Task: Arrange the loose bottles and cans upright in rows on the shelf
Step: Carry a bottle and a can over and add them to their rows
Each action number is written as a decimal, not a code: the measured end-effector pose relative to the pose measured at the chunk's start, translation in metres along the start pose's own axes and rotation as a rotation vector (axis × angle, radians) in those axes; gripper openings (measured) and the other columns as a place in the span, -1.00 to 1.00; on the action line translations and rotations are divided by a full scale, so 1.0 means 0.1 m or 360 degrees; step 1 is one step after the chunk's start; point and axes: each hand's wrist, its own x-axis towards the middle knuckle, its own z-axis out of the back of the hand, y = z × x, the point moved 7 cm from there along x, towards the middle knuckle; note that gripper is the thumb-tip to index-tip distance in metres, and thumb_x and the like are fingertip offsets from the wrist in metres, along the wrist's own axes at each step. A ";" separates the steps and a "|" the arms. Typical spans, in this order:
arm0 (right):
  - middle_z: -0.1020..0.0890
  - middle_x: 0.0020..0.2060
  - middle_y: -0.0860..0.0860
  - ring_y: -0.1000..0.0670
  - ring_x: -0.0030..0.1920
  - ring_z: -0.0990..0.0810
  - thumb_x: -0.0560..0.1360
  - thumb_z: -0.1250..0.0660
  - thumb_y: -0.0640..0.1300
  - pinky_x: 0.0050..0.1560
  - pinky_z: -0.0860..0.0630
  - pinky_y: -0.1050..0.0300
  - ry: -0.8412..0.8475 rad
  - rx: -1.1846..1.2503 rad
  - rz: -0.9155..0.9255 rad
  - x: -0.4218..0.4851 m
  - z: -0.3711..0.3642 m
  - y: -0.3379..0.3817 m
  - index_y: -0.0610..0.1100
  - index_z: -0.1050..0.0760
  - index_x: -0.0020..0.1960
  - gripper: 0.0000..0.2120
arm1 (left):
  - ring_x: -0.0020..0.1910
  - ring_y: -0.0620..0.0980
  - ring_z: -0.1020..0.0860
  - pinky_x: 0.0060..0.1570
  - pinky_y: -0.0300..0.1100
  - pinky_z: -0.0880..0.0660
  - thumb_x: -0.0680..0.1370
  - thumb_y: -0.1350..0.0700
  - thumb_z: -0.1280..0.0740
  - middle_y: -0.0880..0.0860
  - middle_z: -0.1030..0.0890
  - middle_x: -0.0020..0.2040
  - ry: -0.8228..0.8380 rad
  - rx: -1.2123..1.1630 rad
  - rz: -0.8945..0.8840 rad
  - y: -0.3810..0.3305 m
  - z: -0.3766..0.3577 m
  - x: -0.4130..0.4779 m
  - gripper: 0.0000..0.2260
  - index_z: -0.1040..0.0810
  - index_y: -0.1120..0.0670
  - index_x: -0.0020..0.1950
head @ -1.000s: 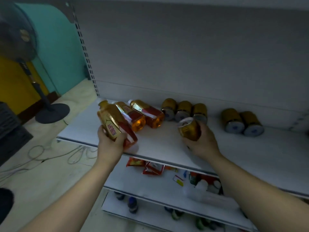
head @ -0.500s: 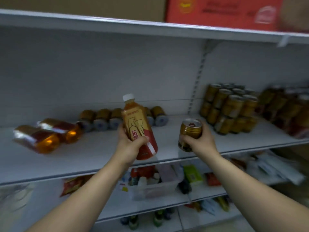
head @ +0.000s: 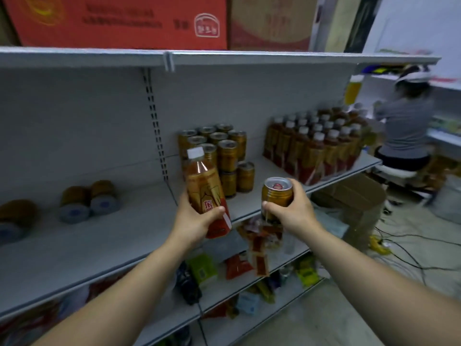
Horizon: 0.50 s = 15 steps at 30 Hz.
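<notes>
My left hand (head: 193,222) grips an amber bottle (head: 205,189) with a white cap and red-gold label, held upright in front of the grey shelf (head: 104,245). My right hand (head: 290,212) holds a gold can (head: 275,194) upright, pull tab up, just off the shelf's front edge. Behind them, gold cans (head: 219,151) stand stacked in rows. Further right, several white-capped bottles (head: 316,143) stand in rows. On the left of the shelf, loose cans (head: 88,201) lie on their sides.
Red cartons (head: 119,18) sit on the top shelf. Lower shelves (head: 224,290) hold snack packets and small items. A person in grey (head: 405,126) sits at the far right by a cardboard box (head: 354,193). Cables (head: 404,248) run across the floor.
My view has swung right along the shelf, from the lying bottles and cans to the standing rows. Both hands carried the bottle and can rightward, now upright.
</notes>
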 end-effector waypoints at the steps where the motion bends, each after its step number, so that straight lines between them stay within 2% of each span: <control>1: -0.47 0.15 0.06 -0.04 0.13 -0.50 0.25 -0.56 0.11 0.12 -0.50 -0.05 -0.0003 0.0003 -0.0003 0.07 0.04 -0.04 0.17 -0.27 0.27 -0.30 | -0.01 -0.25 -0.52 -0.06 -0.24 -0.46 0.34 0.17 -0.52 -0.16 -0.54 0.04 0.0007 0.0009 -0.0008 0.00 -0.07 0.05 -0.42 -0.31 -0.11 0.23; 2: -0.47 0.13 0.08 -0.03 0.12 -0.50 0.25 -0.56 0.10 0.09 -0.49 -0.02 -0.0005 0.0013 -0.0001 0.14 0.06 -0.07 0.21 -0.26 0.23 -0.32 | 0.02 -0.21 -0.53 -0.02 -0.21 -0.46 0.35 0.16 -0.52 -0.14 -0.54 0.06 0.0009 0.0025 -0.0011 0.01 -0.12 0.11 -0.41 -0.30 -0.10 0.25; 4: -0.47 0.10 0.10 -0.02 0.09 -0.50 0.25 -0.55 0.12 0.03 -0.47 0.04 0.0005 0.0027 0.0002 0.31 0.03 -0.11 0.25 -0.24 0.20 -0.34 | 0.01 -0.24 -0.52 -0.07 -0.28 -0.44 0.33 0.12 -0.53 -0.17 -0.53 0.06 -0.0011 0.0081 -0.0015 0.04 -0.18 0.23 -0.38 -0.29 -0.14 0.25; 7: -0.48 0.15 0.08 -0.03 0.10 -0.51 0.25 -0.53 0.14 0.00 -0.48 0.05 0.0051 0.0015 0.0001 0.60 -0.10 -0.11 0.16 -0.24 0.34 -0.25 | -0.10 -0.39 -0.52 -0.19 -0.44 -0.38 0.29 0.13 -0.56 -0.28 -0.50 0.00 -0.0076 0.0138 -0.0041 0.10 -0.20 0.43 -0.39 -0.30 -0.32 0.10; 10: -0.47 0.11 0.12 0.03 0.08 -0.49 0.28 -0.54 0.09 0.02 -0.45 0.11 0.0088 0.0094 0.0044 0.92 -0.24 -0.04 0.11 -0.19 0.42 -0.17 | -0.09 -0.45 -0.51 -0.21 -0.48 -0.37 0.24 0.07 -0.58 -0.32 -0.51 0.00 -0.0149 0.0209 -0.0057 0.20 -0.20 0.59 -0.37 -0.30 -0.43 0.04; 13: -0.45 -0.04 0.29 0.29 -0.11 -0.47 0.30 -0.56 0.02 -0.15 -0.39 0.42 0.0151 0.0180 0.0117 1.23 -0.37 0.09 0.15 -0.20 0.35 -0.24 | -0.03 -0.46 -0.50 -0.20 -0.50 -0.39 0.21 0.06 -0.59 -0.33 -0.52 0.02 -0.0206 0.0248 -0.0117 0.27 -0.21 0.72 -0.34 -0.32 -0.30 0.15; 15: -0.46 -0.05 0.32 0.37 -0.13 -0.46 0.30 -0.56 -0.04 -0.25 -0.35 0.49 0.0218 0.0230 0.0174 1.40 -0.46 0.16 0.16 -0.22 0.24 -0.31 | 0.00 -0.44 -0.49 -0.19 -0.51 -0.42 0.22 0.08 -0.60 -0.34 -0.52 0.04 -0.0234 0.0255 -0.0140 0.30 -0.24 0.76 -0.29 -0.32 -0.20 0.24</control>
